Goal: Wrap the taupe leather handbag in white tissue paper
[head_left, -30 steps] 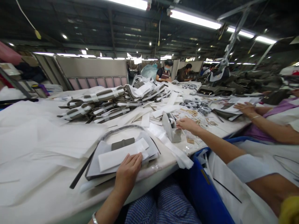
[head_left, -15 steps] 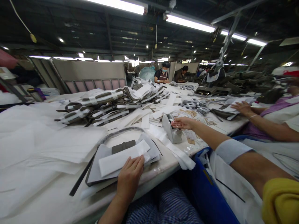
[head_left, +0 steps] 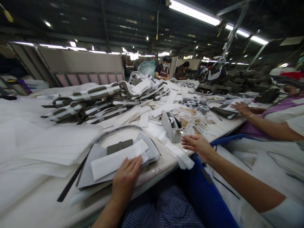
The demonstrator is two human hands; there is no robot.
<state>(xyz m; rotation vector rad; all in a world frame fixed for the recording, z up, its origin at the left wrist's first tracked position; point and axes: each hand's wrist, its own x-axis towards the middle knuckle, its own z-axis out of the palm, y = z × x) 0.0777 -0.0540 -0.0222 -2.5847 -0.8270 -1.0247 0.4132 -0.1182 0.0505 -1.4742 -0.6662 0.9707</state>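
- A big sheet of white paper [head_left: 47, 148] lies flat on the left side of the worktop [head_left: 30, 202].
- Behind it is a pile of grey straps [head_left: 78, 104] wrapped in white paper bands.
- Near the front edge lies a flat grey bag piece [head_left: 92, 171] with a thin black strap [head_left: 70, 183] running off to the left.
- A white paper strip [head_left: 111, 160] lies across the grey bag piece.
- The left hand [head_left: 125, 179] lies flat on the near end of the white paper strip, fingers together, pressing down and not gripping.
- A grey tape holder [head_left: 171, 126] stands just right of the bag piece.
- A long white paper band [head_left: 175, 152] runs past the tape holder and hangs over the worktop edge.
- The right hand [head_left: 197, 145] hovers in the air in front of the tape holder, fingers open and holding nothing that I can see.
- Small brown tags [head_left: 192, 120] lie scattered behind the right hand.
- A blue bin [head_left: 209, 196] stands below the worktop edge.
- On the far right, another person's hand [head_left: 242, 108] rests on the worktop.
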